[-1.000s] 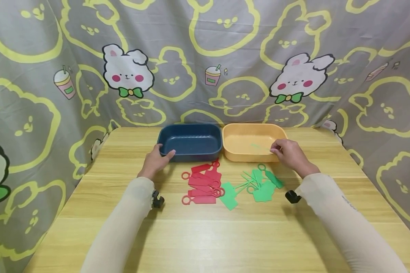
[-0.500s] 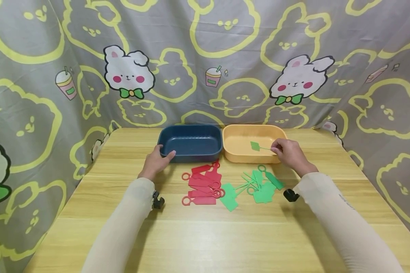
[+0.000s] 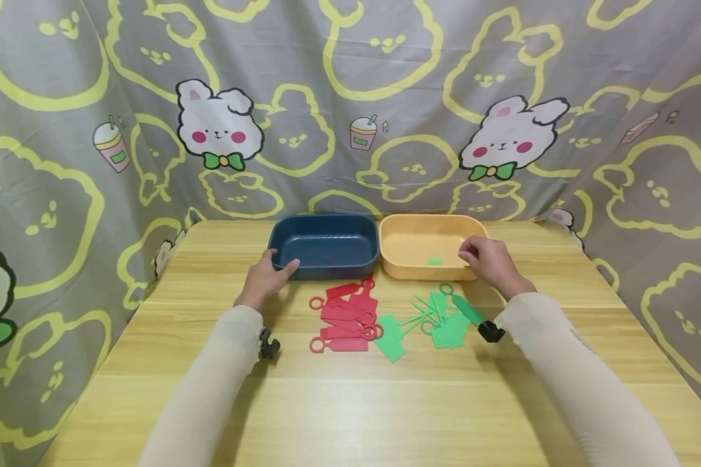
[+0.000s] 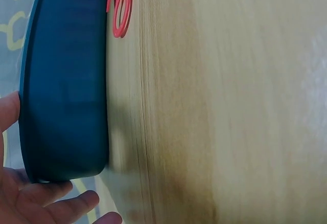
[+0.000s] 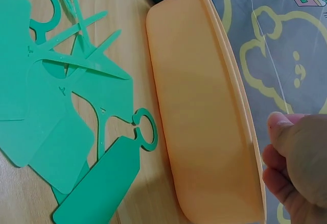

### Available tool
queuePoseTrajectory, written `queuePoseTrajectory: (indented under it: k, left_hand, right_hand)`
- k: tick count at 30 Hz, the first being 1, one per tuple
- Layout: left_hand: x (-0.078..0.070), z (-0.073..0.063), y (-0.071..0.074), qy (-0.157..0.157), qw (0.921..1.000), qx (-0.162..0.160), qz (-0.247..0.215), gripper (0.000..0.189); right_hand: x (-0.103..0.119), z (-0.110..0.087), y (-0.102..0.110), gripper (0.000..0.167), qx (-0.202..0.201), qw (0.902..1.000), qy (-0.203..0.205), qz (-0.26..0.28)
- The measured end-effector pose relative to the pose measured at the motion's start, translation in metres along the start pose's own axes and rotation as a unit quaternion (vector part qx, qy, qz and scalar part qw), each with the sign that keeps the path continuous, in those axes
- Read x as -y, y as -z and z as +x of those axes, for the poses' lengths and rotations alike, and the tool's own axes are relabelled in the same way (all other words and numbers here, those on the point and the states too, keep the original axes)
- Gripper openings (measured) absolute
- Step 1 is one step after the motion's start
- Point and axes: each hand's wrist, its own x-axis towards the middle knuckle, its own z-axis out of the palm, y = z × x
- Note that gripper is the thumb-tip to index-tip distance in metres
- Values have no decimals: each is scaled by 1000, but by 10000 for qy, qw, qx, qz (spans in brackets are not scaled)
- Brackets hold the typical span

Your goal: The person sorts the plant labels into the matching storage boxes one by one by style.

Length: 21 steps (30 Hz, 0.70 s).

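Observation:
My left hand grips the near left corner of a dark blue plastic bin, thumb at the rim and fingers around its end. In the left wrist view, the fingers curve by the bin's end. My right hand is over the right end of a yellow-orange bin, fingertips pinched together with nothing visible between them. The right wrist view shows the thumb against the curled fingers. A green plastic tag shows low inside the yellow-orange bin, partly hidden by its front wall.
Red plastic tags with ring ends lie in a heap before the blue bin. Before the other bin are green tags, some with thin stems, some with rings. A patterned curtain hangs behind the wooden table.
The green tag that hung by its stem from my right fingertips has dropped into the yellow-orange bin. My right hand has barely shifted, and the left keeps its grip.

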Motion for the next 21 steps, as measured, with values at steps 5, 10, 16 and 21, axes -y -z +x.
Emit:
queuePoseTrajectory:
  k: [5, 10, 16, 21]
  left_hand:
    - [0, 1, -1, -21, 10000, 23, 6, 88]
    - [1, 1, 0, -10, 10000, 38, -52, 87]
    - [-1, 0, 0, -6, 10000, 50, -52, 87]
    - [-3, -1, -1, 34, 10000, 36, -45, 85]
  right_hand:
    - [0, 0, -1, 8, 21, 10000, 19, 33]
    - [-1, -1, -1, 6, -45, 9999, 135, 46]
    - [0, -6, -2, 5, -162, 9994, 312, 74]
    - [3, -12, -3, 6, -78, 9993, 351, 66]
